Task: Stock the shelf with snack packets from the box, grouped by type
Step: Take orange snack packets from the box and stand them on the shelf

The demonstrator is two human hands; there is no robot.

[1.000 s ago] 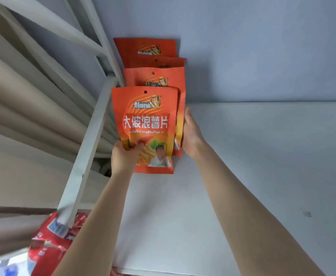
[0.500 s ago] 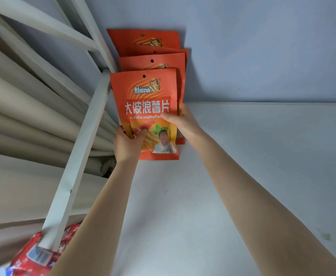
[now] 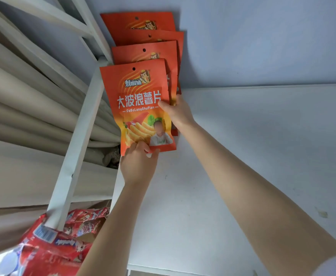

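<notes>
Orange packet in left hand and right hand

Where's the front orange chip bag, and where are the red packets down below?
front orange chip bag [image 3: 137, 100], head view, on its white lettering.
red packets [image 3: 83, 218], head view, on a crumpled red wrapper.

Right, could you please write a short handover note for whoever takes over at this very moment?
Hands: the left hand grips the bottom edge of the front orange packet. The right hand pinches its right edge, thumb on the front.
Things: three orange packets stand in a row behind it, at the back left of the white shelf. The red packets lie below the shelf, lower left.
Done: the orange row is four deep, and the front one is not yet released.
Left: let go of the front packet, then probably stock the red packets as their own group.
</notes>
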